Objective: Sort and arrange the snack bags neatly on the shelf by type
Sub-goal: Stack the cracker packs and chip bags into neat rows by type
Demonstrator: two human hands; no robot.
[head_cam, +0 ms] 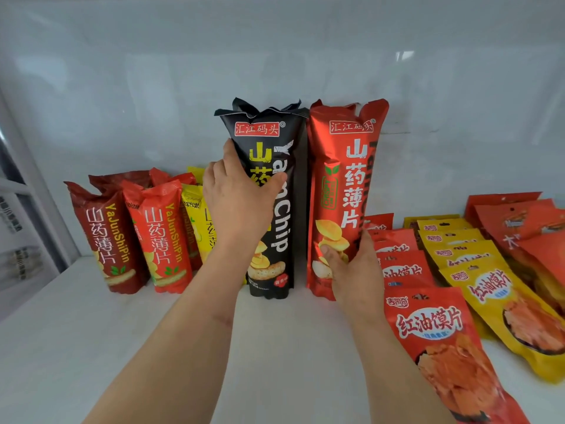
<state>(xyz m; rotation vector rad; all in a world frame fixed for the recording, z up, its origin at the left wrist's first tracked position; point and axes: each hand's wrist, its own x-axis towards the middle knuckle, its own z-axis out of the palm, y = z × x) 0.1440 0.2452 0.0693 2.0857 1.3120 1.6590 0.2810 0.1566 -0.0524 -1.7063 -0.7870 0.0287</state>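
A tall black yam chip bag (276,215) stands upright in the middle of the white shelf (91,347). My left hand (238,200) grips its left side, thumb across the front. Right beside it stands a tall red yam chip bag (342,179), and my right hand (351,264) holds its lower right edge. Shorter dark red (104,237), bright red (162,240) and yellow (198,221) yam chip bags stand in a group to the left.
Flat red pouches (434,328) lie overlapped in a row on the right, with yellow pouches (489,289) beside them and orange pouches (526,237) at the far right. The white back wall (275,56) closes the shelf behind. A frame post (18,166) is at the left.
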